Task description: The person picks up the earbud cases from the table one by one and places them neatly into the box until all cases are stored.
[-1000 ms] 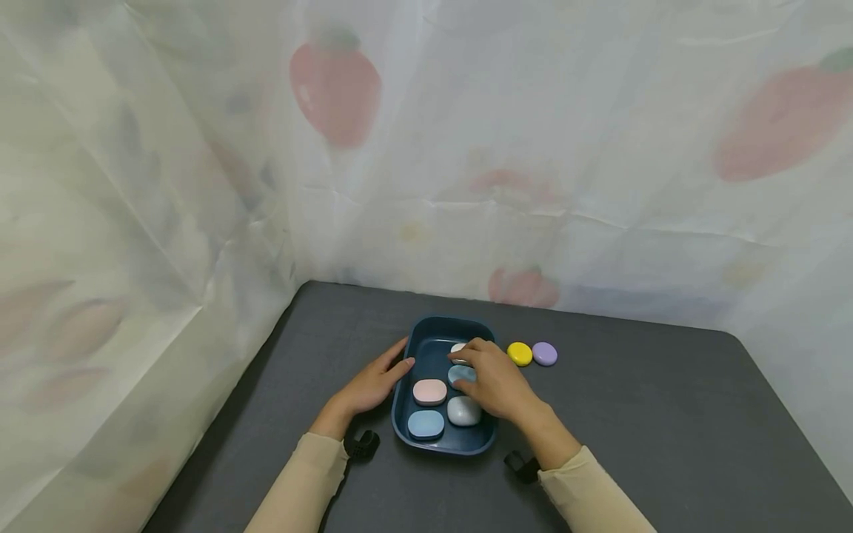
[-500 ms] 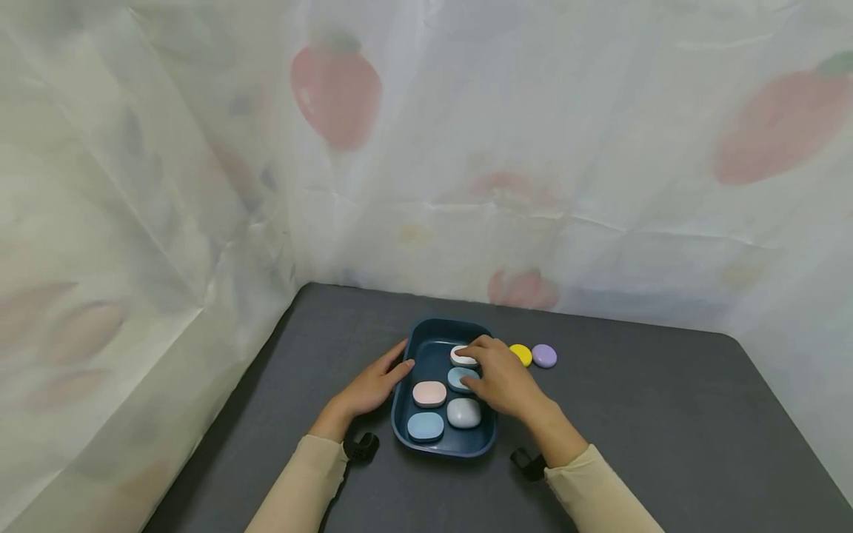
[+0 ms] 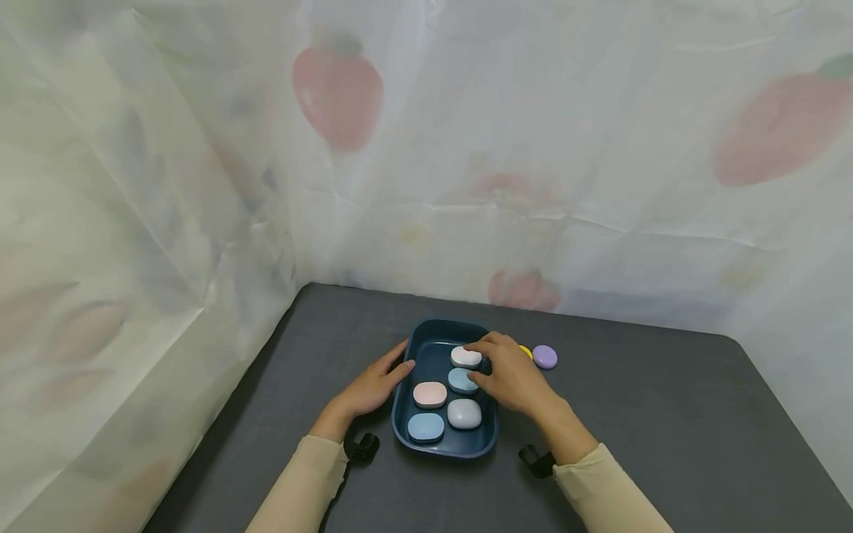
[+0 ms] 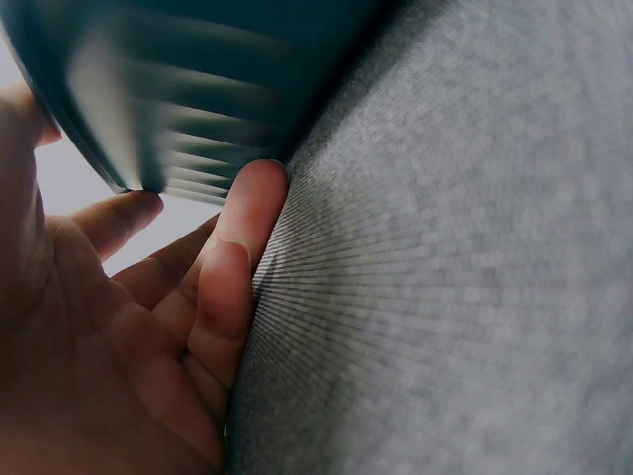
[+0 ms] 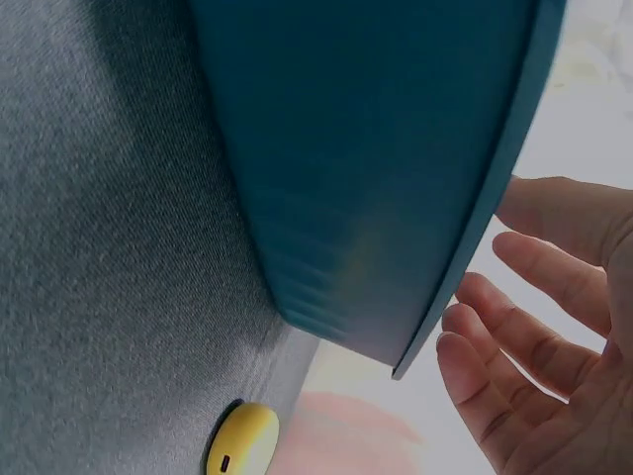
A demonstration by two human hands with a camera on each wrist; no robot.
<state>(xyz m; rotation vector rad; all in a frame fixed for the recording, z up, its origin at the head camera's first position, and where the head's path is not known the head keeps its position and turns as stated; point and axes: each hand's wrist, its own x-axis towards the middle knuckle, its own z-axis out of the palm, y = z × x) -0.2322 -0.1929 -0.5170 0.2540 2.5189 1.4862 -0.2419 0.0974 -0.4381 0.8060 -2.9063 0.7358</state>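
Observation:
A dark blue tray (image 3: 435, 443) lies on the table with several small rounded cases inside. My left hand (image 3: 366, 386) holds its left side, thumb over the rim and fingertips against the outer wall. My right hand (image 3: 514, 376) is over the right rim, its fingers loosely spread and holding nothing. Nearest its fingertips are a white case (image 3: 464, 360) and a light blue case (image 3: 460, 381). Lower in the tray sit a pink case (image 3: 429, 394), a silver-grey case (image 3: 464, 414) and another light blue case (image 3: 426, 427).
Right of the tray lie a purple round case (image 3: 544, 357) and a yellow case (image 5: 243, 441), which has a small dark slot and is partly hidden by my right hand in the head view. A dark grey cloth (image 3: 640, 422) covers the table. Pale printed curtains (image 3: 426, 148) hang behind and at the left.
My right hand has let go of the white case and drawn back rightward, uncovering it and now hiding most of the yellow case. The left hand has stayed put.

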